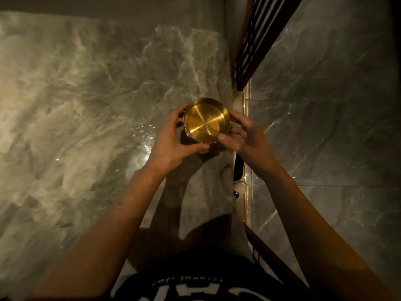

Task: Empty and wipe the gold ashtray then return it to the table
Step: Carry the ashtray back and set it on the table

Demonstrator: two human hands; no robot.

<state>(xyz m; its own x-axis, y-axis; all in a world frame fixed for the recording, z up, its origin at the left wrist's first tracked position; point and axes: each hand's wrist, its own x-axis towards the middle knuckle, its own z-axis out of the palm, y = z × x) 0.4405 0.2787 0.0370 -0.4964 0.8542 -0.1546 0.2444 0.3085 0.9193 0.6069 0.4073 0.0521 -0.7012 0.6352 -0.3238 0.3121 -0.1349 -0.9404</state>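
1. Clearly, both hands hold the ashtray [206,121] in the air over the marble floor [76,94], well above it and with no table in view.
2. Left hand [171,140] cups the left side, fingers curled round the wall and thumb along the near lower edge; right hand [245,135] grips the right side with its thumb on the near rim. Both are closed on the ashtray, neither slack.
3. Holding it level, mouth up and out in front, probably serves to keep anything inside from spilling and to let the person look into it.
4. Its bowl looks shiny and nearly bare, with one small dark speck near the middle; I judge emptying is mostly done and wiping may yet be needed. No cloth is visible.
5. A dark slatted rail [256,40] runs along the right, beside a lit gold strip.
6. White letters show on the black shirt [195,285] at the bottom edge, too cut off and blurred to read. No brand shows on the ashtray.
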